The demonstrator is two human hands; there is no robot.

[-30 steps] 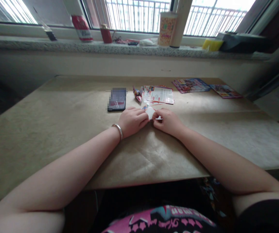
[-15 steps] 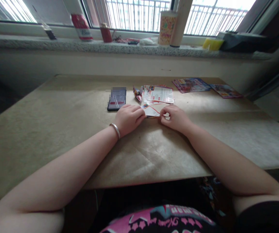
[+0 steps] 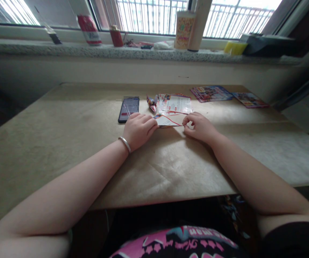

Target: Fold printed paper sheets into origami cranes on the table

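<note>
A small printed paper, white with red edging, lies flat on the brown table between my hands. My left hand, a silver bangle on its wrist, has its fingers curled and pinches the paper's left end. My right hand pinches the right end with bent fingers. Just beyond the paper lies a stack of similar printed sheets and a small folded colourful paper piece. A dark phone lies right beside my left hand's knuckles.
Two colourful leaflets lie at the table's far right. The stone windowsill behind carries a red can, a patterned cup, a yellow object and small clutter. The table's near edge runs just above my lap.
The paper was a small folded piece held close between both hands; it has been opened out flat. My hands have moved apart and slightly further away, the right one sliding rightward.
</note>
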